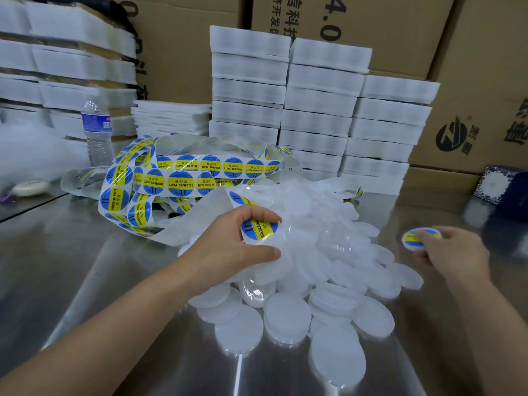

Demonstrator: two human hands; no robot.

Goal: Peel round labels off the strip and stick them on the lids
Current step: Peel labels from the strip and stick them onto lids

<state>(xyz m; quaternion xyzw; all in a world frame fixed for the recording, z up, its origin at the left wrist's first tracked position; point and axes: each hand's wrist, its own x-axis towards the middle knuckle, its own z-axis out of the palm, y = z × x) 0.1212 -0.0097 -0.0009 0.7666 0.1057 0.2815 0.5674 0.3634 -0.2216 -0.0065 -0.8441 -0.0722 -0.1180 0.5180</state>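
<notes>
A heap of white round lids (328,270) covers the middle of the steel table (85,267). Behind it lies a tangled strip of blue and yellow round labels (183,178). My left hand (228,241) grips a white lid bearing a blue and yellow label (258,227) at the heap's left edge, thumb below and fingers over the top. My right hand (454,252), off to the right of the heap, holds another labelled lid (414,238) by its edge above the table.
Stacks of white foam trays (320,110) stand behind the heap, with more at the back left (65,61). A water bottle (97,130) is upright at the left. Cardboard boxes (471,132) line the back. A blue patterned box (500,184) sits at the right.
</notes>
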